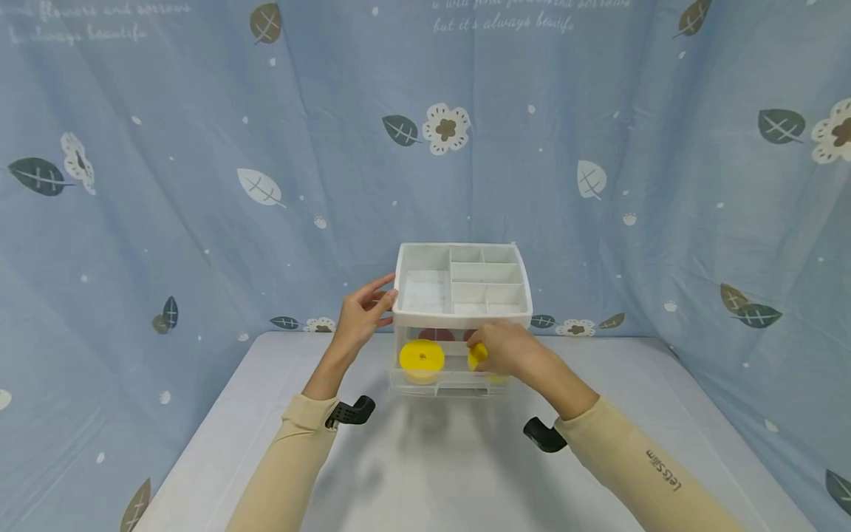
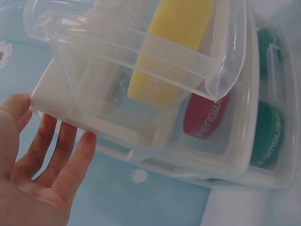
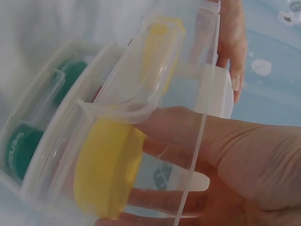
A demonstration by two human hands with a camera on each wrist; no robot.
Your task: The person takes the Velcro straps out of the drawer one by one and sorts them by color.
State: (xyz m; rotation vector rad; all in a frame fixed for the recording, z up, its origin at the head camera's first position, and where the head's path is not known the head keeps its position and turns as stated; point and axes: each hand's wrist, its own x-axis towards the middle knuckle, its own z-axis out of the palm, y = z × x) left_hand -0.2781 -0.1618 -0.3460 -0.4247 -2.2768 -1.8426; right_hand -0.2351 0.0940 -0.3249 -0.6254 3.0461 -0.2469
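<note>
A white desktop organizer (image 1: pixel 424 319) with clear drawers stands on the table, its top drawer (image 1: pixel 405 386) pulled out. Inside that drawer, a thick yellow disc (image 1: pixel 422 356) with a small centre hole sits on the left. My right hand (image 1: pixel 512 349) reaches into the right side and grips a second yellow disc (image 3: pixel 108 167), thumb on one face and fingers around the other side. My left hand (image 1: pixel 362 314) rests against the organizer's left side, fingers (image 2: pixel 70 150) extended and fingertips at its edge.
Below the yellow ones, red discs (image 2: pixel 206 115) and green discs (image 2: pixel 267 134) show through the lower drawers. The organizer's top tray (image 1: pixel 425 292) has several compartments. A blue patterned curtain (image 1: pixel 332 148) hangs behind the white table (image 1: pixel 425 473).
</note>
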